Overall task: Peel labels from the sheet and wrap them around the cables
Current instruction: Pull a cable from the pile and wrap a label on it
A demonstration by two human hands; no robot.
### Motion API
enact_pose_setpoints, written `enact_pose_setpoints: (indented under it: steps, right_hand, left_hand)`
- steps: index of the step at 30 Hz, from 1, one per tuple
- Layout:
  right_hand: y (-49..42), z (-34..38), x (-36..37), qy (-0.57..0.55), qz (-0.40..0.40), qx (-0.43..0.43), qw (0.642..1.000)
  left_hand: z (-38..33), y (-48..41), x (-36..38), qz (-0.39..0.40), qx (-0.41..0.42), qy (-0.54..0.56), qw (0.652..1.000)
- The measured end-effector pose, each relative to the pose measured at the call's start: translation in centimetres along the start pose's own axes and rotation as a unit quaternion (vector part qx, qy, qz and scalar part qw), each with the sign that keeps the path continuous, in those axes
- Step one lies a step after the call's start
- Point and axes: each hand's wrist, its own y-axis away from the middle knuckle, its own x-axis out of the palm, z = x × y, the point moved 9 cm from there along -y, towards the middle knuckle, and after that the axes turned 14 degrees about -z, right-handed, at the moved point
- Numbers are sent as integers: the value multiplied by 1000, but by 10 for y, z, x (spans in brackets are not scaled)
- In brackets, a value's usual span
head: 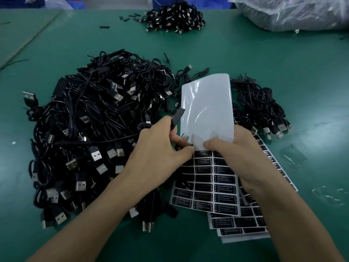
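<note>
A label sheet (206, 110) stands up from the table; its upper half is bare glossy backing, its lower half carries black labels (215, 188) with white print. My right hand (236, 154) grips the sheet at mid-height, thumb on the front. My left hand (160, 146) holds a black cable end (177, 115) that sticks up between its fingers, while thumb and forefinger pinch at the sheet's left edge by the top row of labels. Whether a label is lifted there is hidden by the fingers.
A large heap of black USB cables (94, 129) lies at left, a smaller pile (264, 108) at right, another heap (175, 17) at the back. More label sheets (241, 225) lie under my right forearm. A clear plastic bag (294, 12) sits at the back right.
</note>
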Motion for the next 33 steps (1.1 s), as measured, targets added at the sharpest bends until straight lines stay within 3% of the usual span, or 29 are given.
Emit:
enact_pose_setpoints:
  steps: [9,16,33]
  right_hand:
    - [3,-2,9,22,36,3,999]
    - [0,-8,5,32,2,15,999]
    - [4,-8,9,28,17,32,999]
  left_hand:
    - [-1,0,2,10,0,-9,1000]
    - [1,-1,1,0,-5,-8,1000]
    - [7,-4,0,1,-16,6,1000]
